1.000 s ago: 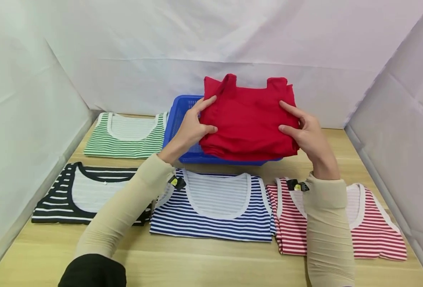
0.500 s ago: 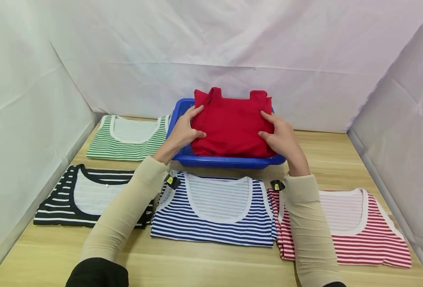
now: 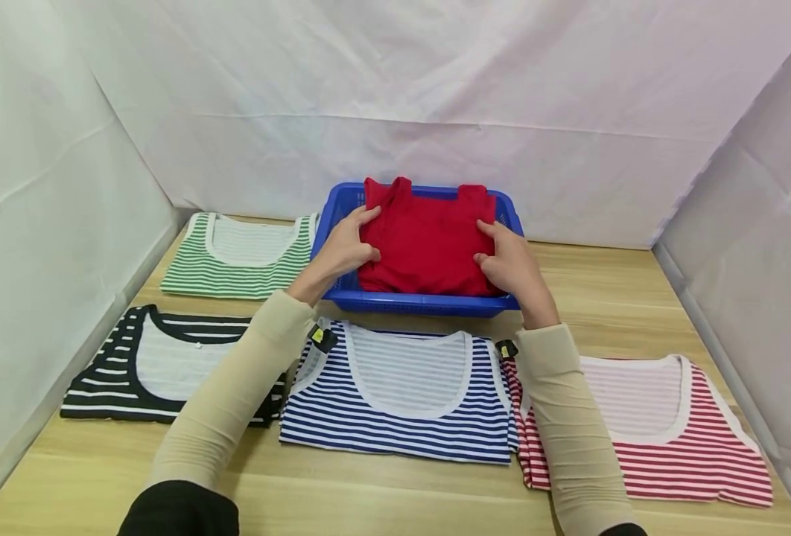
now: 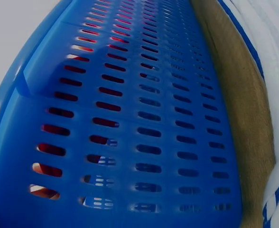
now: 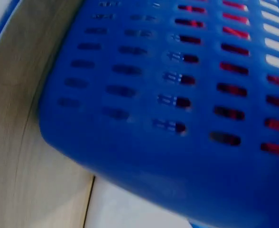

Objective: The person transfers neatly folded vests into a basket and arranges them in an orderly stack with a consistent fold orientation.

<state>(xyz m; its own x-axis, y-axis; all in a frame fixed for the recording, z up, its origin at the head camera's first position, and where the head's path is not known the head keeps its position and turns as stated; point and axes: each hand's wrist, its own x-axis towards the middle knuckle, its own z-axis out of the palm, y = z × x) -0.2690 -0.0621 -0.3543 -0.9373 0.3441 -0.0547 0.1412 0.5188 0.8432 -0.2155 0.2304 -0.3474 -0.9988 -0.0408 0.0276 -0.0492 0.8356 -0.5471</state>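
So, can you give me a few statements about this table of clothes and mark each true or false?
1. The left hand and the right hand both hold the red garment. True.
2. The green-striped top lies left of the blue basket. True.
3. The blue basket is empty. False: the red garment is in it.
4. Green stripes mark the middle of the front row. False: the blue-striped top lies there, between the black-striped top and the red-striped top.
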